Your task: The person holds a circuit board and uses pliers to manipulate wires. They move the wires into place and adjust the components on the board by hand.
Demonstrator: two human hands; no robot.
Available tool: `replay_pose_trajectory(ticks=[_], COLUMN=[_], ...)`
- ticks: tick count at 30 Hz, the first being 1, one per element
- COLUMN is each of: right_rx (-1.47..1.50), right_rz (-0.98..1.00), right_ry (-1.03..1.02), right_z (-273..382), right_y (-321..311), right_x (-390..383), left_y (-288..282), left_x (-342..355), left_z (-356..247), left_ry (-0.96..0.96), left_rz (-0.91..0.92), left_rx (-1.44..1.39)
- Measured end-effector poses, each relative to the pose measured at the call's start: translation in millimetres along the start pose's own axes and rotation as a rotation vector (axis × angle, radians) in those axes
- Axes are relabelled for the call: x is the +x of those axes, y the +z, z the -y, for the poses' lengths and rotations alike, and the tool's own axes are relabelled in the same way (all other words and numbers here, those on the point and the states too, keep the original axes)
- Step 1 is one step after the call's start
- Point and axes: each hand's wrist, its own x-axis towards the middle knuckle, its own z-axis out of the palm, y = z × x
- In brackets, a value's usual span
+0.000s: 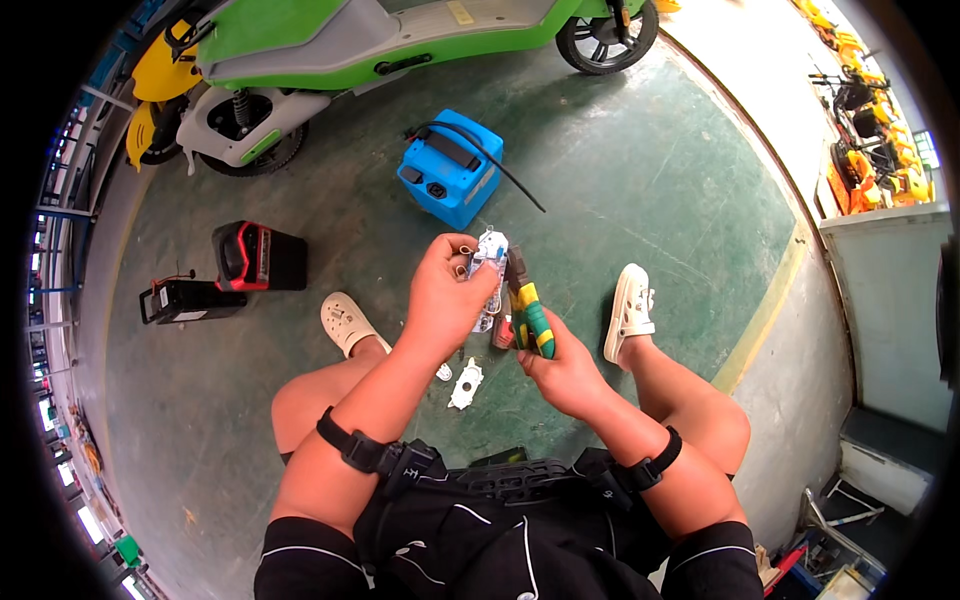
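My left hand (445, 290) is closed on a small white and translucent part (489, 247) with short wires or loops at its side. My right hand (560, 370) grips green and yellow handled pliers (530, 315), whose dark jaws are beside that part's upper right edge; whether they touch it I cannot tell. A red object (503, 330), partly hidden, shows behind the pliers. Below my hands a white molded piece (466, 385) lies on the green floor, with a smaller white piece (444, 371) to its left.
A blue battery case (450, 180) with a cable is ahead, a green and white scooter (360, 50) beyond. Black-red (270, 258) and black (190, 300) battery boxes stand left. My clog-shod feet (630, 310) flank my hands. A pale cabinet (880, 320) is right, yellow vehicles (870, 140) behind.
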Motion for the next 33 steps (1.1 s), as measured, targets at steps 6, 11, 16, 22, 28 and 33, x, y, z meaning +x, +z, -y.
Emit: replay_pose_trajectory(ticks=[6,11,16,22,28,33], right_rx=[-0.048,-0.084,-0.042,-0.095,-0.083,-0.103], right_rz=[-0.042,-0.065,-0.039,-0.069,-0.056,-0.076], right_ry=[-0.053,-0.084,-0.074,-0.108,-0.097,-0.118], right_z=[11,5,8,2,7,6], right_y=[-3,-1,-1,0,-2,0], right_x=[-2,-2,-2,-1,-3,-2], left_y=[3,3,1,3,5,5], left_x=[3,1,3,2,1,2], left_z=[1,4,6,4,3,4], left_ry=[0.047,0.049,0.057,0.048,0.051,0.058], left_rz=[-0.012,0.000,0.001,-0.009,-0.002,-0.011], left_rx=[-0.021,-0.003,0.022,0.043,0.039,0.027])
